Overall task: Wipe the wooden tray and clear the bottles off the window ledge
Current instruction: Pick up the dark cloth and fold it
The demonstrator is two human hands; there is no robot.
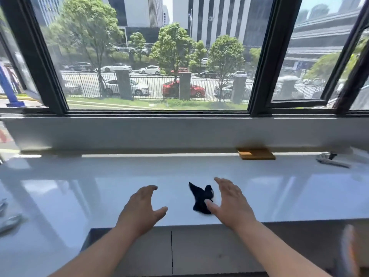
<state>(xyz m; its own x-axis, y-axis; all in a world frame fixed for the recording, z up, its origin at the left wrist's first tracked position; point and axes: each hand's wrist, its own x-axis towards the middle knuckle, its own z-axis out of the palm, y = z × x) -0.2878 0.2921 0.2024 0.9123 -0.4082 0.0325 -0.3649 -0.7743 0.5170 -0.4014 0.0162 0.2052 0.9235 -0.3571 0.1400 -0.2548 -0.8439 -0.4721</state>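
Note:
A small dark blue cloth [201,197] lies crumpled on the glossy white window ledge [119,176], near its front edge. My right hand [229,202] hovers just right of the cloth, fingers spread, thumb touching its lower edge. My left hand [142,208] is open a little to the left of the cloth, holding nothing. A flat wooden tray [256,154] lies at the back of the ledge, to the right, against the wall under the window. No bottles show on the ledge.
A small metal object [331,159] lies at the far right of the ledge. Blurred pale items [8,218] sit at the left edge. A blurred orange-edged thing [351,254] is at the lower right. Black window frames [265,56] rise behind.

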